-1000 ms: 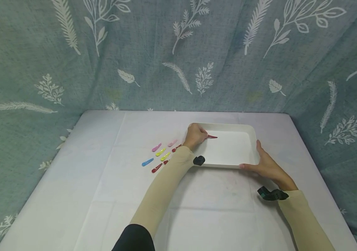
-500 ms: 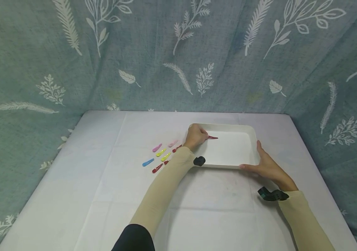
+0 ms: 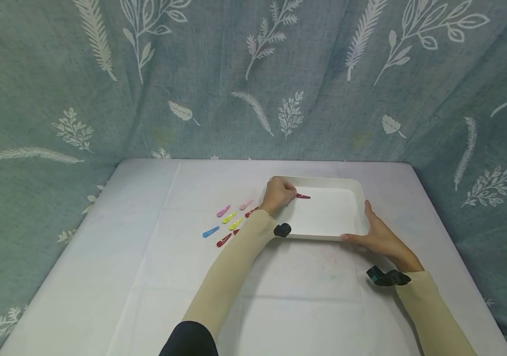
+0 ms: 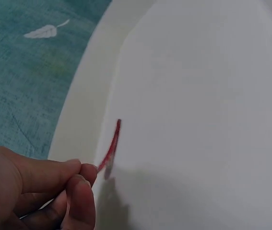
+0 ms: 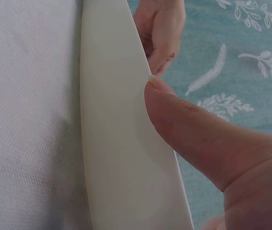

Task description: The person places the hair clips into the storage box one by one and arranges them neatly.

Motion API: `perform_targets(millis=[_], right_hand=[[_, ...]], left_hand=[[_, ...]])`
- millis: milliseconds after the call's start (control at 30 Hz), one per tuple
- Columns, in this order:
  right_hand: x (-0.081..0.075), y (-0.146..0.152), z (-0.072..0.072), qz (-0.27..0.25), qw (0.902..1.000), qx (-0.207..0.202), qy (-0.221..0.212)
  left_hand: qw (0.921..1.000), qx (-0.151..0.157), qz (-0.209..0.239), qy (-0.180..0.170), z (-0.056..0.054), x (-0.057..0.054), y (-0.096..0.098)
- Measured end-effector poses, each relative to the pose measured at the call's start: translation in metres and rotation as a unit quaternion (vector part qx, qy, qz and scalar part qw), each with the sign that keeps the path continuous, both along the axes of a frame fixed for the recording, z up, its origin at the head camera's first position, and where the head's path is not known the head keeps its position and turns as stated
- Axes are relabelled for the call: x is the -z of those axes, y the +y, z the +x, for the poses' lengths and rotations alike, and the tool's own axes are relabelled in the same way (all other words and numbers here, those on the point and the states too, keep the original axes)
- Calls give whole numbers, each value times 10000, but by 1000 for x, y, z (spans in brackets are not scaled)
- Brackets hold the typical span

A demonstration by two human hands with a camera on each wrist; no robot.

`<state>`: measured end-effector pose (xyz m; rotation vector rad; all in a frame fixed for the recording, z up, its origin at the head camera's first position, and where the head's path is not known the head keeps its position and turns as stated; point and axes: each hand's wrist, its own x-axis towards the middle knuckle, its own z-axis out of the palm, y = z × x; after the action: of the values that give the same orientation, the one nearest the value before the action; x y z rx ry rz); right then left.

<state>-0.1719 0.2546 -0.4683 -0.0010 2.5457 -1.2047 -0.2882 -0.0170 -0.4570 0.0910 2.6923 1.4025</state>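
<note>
A red snap hair clip is pinched between thumb and fingertips of my left hand, over the left part of a shallow white tray. In the left wrist view the clip points away from the fingertips, near the tray's side wall; whether it touches the floor I cannot tell. My right hand rests at the tray's near right corner, spread around it. In the right wrist view its straight thumb presses on the outer wall; its other fingers are mostly hidden.
Left of the tray lie several more hair clips: pink, pale pink, yellow, blue and red. The left sleeve partly covers some. A leaf-patterned curtain hangs behind the white-covered table.
Both hands stay in place, the left still pinching the red clip and the right still at the tray corner. The clip's visible end is slightly lower; the whole view shifts a little.
</note>
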Motion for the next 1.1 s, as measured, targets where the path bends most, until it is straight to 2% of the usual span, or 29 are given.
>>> perform_targets(millis=[100,200,400,533,700,933,1100], right_hand=[[0,1,0,-23,10000,0,4],[1,1,-1,-43,10000,-25,14],[-1,1,0,40,10000,-40,55],[-1,0,0,83,9999,-42,59],[0,0,0,62,10000,-50,24],[0,1,-1,129,9999,-5,12],[0,0,-1,84,10000,-34,26]], left_hand=[[9996,9,168,-217,1,-6,-1],[9993,13,269,-278,4,-15,-3],[9980,88,608,-152,6,-30,-15],[9954,151,914,-228,10,-38,-28],[9936,136,1085,-272,18,-47,-49],[9936,0,1124,-115,35,-62,-80],[9943,-139,1057,38,47,-68,-100]])
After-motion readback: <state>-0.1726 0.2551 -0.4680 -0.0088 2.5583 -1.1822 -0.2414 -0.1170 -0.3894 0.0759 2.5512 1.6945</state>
